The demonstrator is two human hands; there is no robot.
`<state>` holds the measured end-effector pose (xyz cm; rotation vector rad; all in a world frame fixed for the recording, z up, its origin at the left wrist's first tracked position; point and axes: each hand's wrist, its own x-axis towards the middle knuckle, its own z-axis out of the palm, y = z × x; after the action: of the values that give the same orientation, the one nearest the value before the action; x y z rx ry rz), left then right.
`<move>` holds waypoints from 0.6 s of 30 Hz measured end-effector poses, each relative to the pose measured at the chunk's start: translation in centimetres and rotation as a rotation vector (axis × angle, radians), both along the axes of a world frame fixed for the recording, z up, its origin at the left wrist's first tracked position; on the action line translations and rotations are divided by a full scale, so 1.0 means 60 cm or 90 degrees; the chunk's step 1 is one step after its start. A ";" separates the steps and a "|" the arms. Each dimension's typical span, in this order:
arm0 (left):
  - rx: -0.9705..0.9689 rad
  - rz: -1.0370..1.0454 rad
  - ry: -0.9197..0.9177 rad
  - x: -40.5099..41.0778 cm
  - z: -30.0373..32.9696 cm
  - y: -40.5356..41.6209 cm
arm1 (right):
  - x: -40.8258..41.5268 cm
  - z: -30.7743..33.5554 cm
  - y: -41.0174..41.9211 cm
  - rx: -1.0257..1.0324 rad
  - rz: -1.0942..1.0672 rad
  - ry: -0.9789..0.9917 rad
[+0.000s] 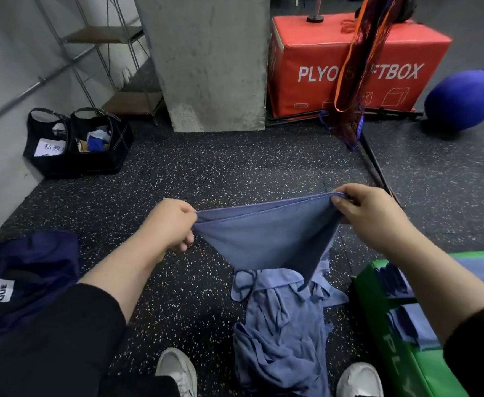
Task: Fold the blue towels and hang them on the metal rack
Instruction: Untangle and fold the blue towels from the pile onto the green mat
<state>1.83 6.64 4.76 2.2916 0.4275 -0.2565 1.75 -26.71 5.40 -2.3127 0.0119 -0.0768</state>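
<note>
- Left hand [175,224] and right hand [364,216] each pinch a top corner of one blue towel [263,239], held stretched above the towel pile [281,333] on the floor.
- Judgement: keep the top edge taut, match corners squarely before folding.
- Metal rack [106,53] stands well beyond the pile.

green box [401,353] cropped, bag label [50,147] half-hidden

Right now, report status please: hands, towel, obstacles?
Left hand and right hand pinch blue towel taut. Towel pile on floor below. Nothing blocking.
</note>
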 end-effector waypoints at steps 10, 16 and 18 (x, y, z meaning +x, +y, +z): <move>-0.171 -0.021 -0.125 0.040 0.005 0.002 | 0.036 0.015 -0.019 -0.057 -0.020 0.010; 0.048 -0.020 -0.226 0.057 -0.005 0.002 | 0.050 0.005 -0.018 -0.073 -0.031 0.025; 0.050 -0.019 -0.247 0.058 -0.003 0.003 | 0.054 0.005 -0.018 -0.028 -0.047 0.007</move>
<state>5.33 6.81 4.55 2.3548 0.2055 0.1935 4.99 -27.79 5.68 -2.3563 0.1017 -0.1028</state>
